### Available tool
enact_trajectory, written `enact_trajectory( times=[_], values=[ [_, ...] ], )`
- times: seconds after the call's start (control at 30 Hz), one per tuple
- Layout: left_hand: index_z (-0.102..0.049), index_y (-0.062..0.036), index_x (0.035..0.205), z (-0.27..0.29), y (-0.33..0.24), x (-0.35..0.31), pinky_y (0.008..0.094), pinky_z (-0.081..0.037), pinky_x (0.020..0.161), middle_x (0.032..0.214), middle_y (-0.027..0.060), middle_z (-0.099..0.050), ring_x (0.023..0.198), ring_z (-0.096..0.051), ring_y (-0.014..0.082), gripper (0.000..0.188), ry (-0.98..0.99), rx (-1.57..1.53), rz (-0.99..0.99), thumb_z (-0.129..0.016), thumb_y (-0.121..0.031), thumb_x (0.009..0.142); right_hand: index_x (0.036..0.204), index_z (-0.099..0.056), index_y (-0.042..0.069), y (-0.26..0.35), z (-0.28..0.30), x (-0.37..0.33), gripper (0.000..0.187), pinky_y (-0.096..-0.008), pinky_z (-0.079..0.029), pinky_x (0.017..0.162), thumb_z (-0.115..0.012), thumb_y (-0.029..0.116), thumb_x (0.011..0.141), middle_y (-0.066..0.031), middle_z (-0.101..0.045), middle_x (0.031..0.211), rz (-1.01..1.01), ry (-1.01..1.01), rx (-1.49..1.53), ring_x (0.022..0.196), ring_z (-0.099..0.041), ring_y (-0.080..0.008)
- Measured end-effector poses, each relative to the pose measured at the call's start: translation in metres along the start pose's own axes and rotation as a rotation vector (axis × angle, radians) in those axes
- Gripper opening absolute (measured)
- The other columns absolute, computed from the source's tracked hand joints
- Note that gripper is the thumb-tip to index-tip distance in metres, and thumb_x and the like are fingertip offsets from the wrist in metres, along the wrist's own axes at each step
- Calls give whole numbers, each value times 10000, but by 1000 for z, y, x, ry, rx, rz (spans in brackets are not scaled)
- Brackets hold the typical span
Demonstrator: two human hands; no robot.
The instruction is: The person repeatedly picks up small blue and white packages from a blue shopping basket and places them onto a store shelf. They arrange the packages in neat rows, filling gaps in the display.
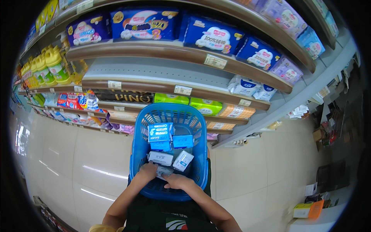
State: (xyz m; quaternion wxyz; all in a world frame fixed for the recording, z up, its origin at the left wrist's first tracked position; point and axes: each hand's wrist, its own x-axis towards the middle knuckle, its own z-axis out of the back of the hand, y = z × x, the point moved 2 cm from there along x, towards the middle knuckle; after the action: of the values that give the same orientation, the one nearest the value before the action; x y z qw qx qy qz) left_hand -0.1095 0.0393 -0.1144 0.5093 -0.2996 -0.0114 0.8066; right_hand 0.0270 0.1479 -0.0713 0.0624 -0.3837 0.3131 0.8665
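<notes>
The left hand point(147, 171) contacts the left end of a pale pack point(164, 171) at the near end of the blue basket point(135, 158); the right hand point(177, 181) contacts its right end. The hands are apart, with the pack between them; whether either is clamped on it cannot be told. White packs point(160, 158) and blue packs point(182, 142) lie farther forward. Stocked shelves point(154, 69) stand beyond.

Large tan capitals cross the black package point(124, 96); white letters mark the detergent bag point(82, 101). Numerals and characters cover the navy-blue package point(145, 24). In the basket point(134, 154), the blue packet point(160, 132) and white packet point(160, 158) bear characters. The price tag's point(215, 61) print is illegibly small.
</notes>
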Motion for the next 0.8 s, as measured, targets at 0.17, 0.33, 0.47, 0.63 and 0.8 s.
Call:
enact_trajectory(
  times=[0.17, 0.33, 0.47, 0.63, 0.8],
  values=[
    [-761, -98, 998, 27, -17, 1, 490, -578, 772, 960, 185, -737, 912, -725, 369, 269, -136, 99, -4, -709, -347, 908, 1234, -647, 14, 4, 14, -9, 358, -475, -548, 917, -620, 272, 988, -269, -680, 1168, 98, -211, 123, 1075, -680, -385],
    [-762, -82, 876, 115, -76, -1, 447, -575, 672, 802, 190, -726, 753, -731, 356, 236, -487, -198, -152, -689, -299, 933, 1019, -736, 11, 10, 66, -54, 207, -326, -573, 706, -614, 175, 989, -150, -742, 829, 88, -520, 521, 736, -747, -214],
    [-736, -28, 908, 171, -115, 15, 364, -555, 633, 779, 134, -729, 711, -729, 287, 102, -635, -589, -373, -755, -123, 874, 931, -752, 48, -17, 112, -103, 175, -297, -551, 585, -675, 203, 956, -99, -718, 703, 108, -981, 557, 627, -718, -186],
    [-618, -5, 1210, 234, -176, 66, 356, -585, 782, 1083, 120, -702, 951, -718, 234, 364, -750, -777, -616, -745, -17, 868, 969, -719, 50, -66, 179, -173, 198, -394, -544, 758, -576, 179, 1016, -122, -705, 907, 131, -1745, 539, 816, -695, -277],
    [-434, 7, 1442, 277, -233, 126, 396, -550, 968, 1375, 207, -549, 1200, -624, 314, 647, -941, -734, -720, -742, -70, 878, 1444, -423, -24, -108, 234, -202, 470, -445, -392, 1097, -540, 174, 1034, -231, -433, 1463, 82, -1992, 407, 1347, -448, -393]
  ],
)
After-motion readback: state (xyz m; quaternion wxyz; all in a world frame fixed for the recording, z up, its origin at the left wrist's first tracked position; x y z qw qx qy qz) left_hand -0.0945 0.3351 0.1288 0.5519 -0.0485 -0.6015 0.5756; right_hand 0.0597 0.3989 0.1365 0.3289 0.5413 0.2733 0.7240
